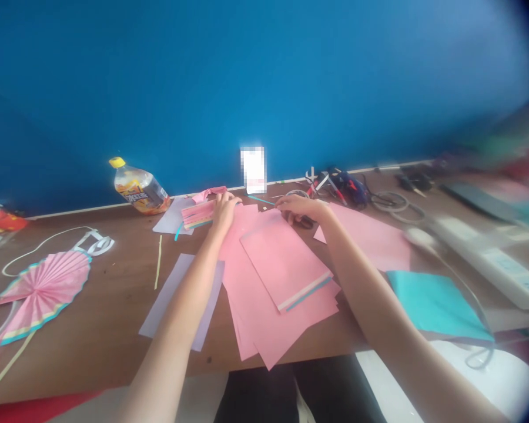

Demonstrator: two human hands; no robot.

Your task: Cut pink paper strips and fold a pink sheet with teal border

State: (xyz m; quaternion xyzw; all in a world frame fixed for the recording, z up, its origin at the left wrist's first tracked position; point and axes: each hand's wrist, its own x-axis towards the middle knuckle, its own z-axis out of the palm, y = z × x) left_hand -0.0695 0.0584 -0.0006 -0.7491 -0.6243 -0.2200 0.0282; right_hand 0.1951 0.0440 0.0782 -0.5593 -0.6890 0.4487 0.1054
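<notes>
Bare forearms (194,299), left hand (226,210) on pleated pink paper (197,214), blurred bottle label (137,191)

The left hand (226,210) touches pleated paper (199,214); the right hand (300,208) is near the far end of pink sheets (280,335). A paper fan (55,285) and a bottle (140,191) occupy the table's (114,346) left side.

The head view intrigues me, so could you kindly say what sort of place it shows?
Probably an indoor craft desk: pink sheets, a pleated fan and a white power strip lie on it.
</notes>
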